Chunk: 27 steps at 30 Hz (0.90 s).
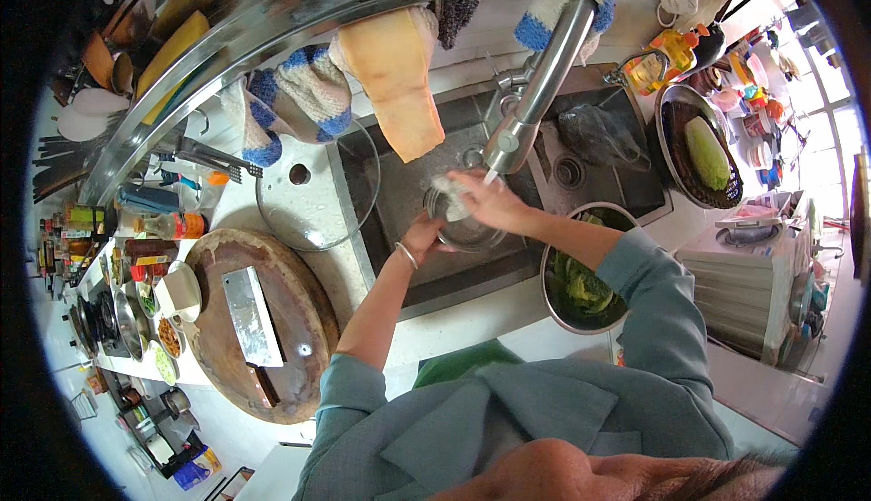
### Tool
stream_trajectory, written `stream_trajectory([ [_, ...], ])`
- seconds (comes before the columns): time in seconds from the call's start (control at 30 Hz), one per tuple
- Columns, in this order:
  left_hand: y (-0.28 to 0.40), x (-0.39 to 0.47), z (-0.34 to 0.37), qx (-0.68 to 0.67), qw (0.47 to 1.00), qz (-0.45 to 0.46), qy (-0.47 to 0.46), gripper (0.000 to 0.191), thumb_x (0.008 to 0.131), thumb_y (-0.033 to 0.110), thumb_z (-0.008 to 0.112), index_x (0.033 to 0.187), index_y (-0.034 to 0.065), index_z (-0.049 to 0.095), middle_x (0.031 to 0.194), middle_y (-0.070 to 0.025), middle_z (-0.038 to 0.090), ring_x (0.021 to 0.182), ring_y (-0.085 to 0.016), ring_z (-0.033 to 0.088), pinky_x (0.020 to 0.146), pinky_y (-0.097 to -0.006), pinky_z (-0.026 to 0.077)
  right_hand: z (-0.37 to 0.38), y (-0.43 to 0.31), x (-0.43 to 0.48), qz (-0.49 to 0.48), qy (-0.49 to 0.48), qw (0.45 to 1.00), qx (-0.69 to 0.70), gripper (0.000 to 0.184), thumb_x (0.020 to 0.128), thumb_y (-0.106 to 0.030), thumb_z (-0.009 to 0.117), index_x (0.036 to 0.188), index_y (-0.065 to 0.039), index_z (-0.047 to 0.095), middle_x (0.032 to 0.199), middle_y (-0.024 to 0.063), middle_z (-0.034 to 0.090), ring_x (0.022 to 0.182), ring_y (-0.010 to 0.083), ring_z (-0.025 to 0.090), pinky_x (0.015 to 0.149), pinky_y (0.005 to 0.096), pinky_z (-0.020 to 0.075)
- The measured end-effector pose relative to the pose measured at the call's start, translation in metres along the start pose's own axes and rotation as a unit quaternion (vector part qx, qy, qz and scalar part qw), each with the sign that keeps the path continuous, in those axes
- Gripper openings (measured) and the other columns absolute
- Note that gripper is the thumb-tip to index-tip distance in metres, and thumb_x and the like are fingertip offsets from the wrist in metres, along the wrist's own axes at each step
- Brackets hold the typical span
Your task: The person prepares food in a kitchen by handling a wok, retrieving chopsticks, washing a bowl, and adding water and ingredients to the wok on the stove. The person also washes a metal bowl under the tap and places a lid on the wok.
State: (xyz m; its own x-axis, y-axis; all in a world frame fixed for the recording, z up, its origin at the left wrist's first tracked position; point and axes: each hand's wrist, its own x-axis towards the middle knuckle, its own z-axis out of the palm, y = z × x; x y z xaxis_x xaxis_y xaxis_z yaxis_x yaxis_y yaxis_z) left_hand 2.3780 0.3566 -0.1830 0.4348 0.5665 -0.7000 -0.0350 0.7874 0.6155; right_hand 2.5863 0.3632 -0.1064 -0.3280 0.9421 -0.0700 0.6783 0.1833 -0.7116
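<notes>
Over the dark double-basin sink (401, 256), my left hand (425, 235) grips the rim of a round metal bowl (473, 234). My right hand (486, 198) is at the bowl with a whitish cloth (452, 203) under its fingers, below the spout of the steel faucet (510, 143). Water seems to run from the spout. A metal bowl of leafy greens (585, 283) stands at the counter edge, below my right forearm. In the right basin lies a dark plastic bag (599, 137).
A cleaver (253, 317) lies on a thick round wooden chopping board (299, 365) at the left. A glass lid (320, 249) rests between board and sink. Cloths (395, 79) hang from the rack above. At the right, a basket holds a pale green vegetable (708, 154).
</notes>
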Motion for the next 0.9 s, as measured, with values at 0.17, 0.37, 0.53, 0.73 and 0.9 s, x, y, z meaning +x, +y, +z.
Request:
stream_trajectory([
  [0.17,0.012,-0.005,0.024,0.128,0.99,0.056,-0.034,0.042,0.095,0.008,0.048,0.136,0.0021,0.047,0.112,-0.0139,0.064,0.091,-0.028,0.069,0.062,-0.0422,0.065,0.051,0.025,0.015,-0.155,-0.108,0.969,-0.159,0.044,0.098,-0.02,0.046,0.141,-0.029,0.049,0.143,0.0148,0.046,0.116,0.0383,0.059,0.094,0.0479,0.0505],
  [0.37,-0.009,0.0,0.007,0.23,0.964,0.137,0.002,0.055,0.094,0.007,0.047,0.148,0.0068,0.039,0.114,-0.0067,0.061,0.085,-0.017,0.063,0.059,-0.0334,0.054,0.007,0.026,0.045,0.027,-0.128,0.958,-0.254,0.042,0.093,-0.037,0.06,0.127,-0.012,0.059,0.114,0.0137,0.069,0.101,0.0309,0.068,0.088,0.0387,0.0552],
  [0.53,-0.016,-0.016,0.015,0.016,0.98,0.175,0.089,0.044,0.094,0.007,0.055,0.137,0.0105,0.047,0.122,-0.0007,0.059,0.1,-0.015,0.06,0.077,-0.0305,0.051,-0.037,0.059,0.035,0.306,-0.201,0.93,-0.017,0.063,0.082,-0.04,0.075,0.131,-0.005,0.055,0.117,0.0164,0.066,0.101,0.0245,0.068,0.087,0.0381,0.0567],
  [0.73,-0.013,-0.016,0.061,-0.241,0.953,0.184,0.028,0.045,0.098,0.011,0.057,0.14,0.0167,0.043,0.128,-0.0043,0.058,0.114,-0.022,0.059,0.082,-0.0389,0.055,0.007,0.067,-0.021,0.405,-0.12,0.762,0.491,0.058,0.089,-0.032,0.073,0.136,-0.006,0.052,0.13,0.0113,0.06,0.113,0.0271,0.063,0.089,0.0446,0.0585],
  [0.9,-0.027,0.001,0.03,-0.23,0.962,0.117,0.088,0.04,0.1,0.02,0.06,0.137,0.0144,0.049,0.117,-0.0044,0.064,0.095,-0.023,0.066,0.08,-0.0372,0.057,-0.03,0.056,0.004,0.267,-0.064,0.962,-0.005,0.043,0.086,-0.026,0.069,0.123,-0.005,0.063,0.108,0.0186,0.07,0.098,0.0305,0.069,0.09,0.0425,0.0557],
])
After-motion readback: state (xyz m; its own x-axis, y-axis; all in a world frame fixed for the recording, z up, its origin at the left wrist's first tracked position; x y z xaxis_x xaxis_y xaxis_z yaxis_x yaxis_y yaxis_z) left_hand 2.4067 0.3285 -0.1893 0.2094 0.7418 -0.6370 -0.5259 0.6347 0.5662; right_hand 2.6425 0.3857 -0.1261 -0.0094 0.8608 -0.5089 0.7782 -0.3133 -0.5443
